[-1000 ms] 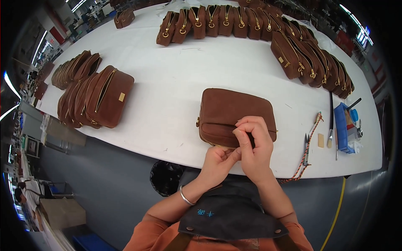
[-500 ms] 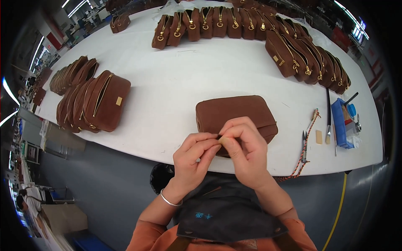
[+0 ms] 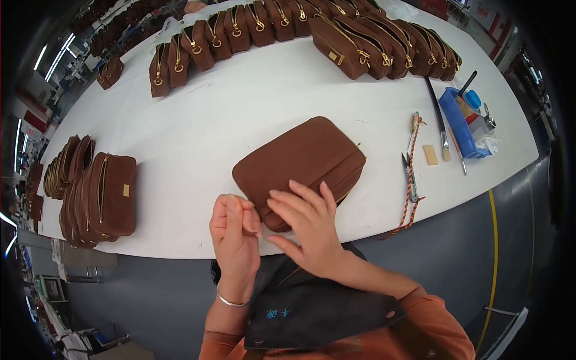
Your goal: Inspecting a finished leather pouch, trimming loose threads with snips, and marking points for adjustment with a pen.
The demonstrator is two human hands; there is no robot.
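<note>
A brown zippered bag lies flat on the white table in front of me, turned at a slant. By its near left corner my left hand is closed, thumb pressed against the curled fingers. Whatever it may pinch is too small to make out. My right hand is open, fingers spread, its fingertips over the bag's near side and its palm free of any object. I cannot tell whether those fingertips touch the leather.
Brown bags with gold zippers line the far side and far right; another stack stands left. To the right lie scissors with a braided cord, a tan block, a brush and a blue bin.
My hands have come apart from a shared pinch; the left stays closed and the right has opened over the bag. The bag is turned more at a slant. The whole view has shifted.
</note>
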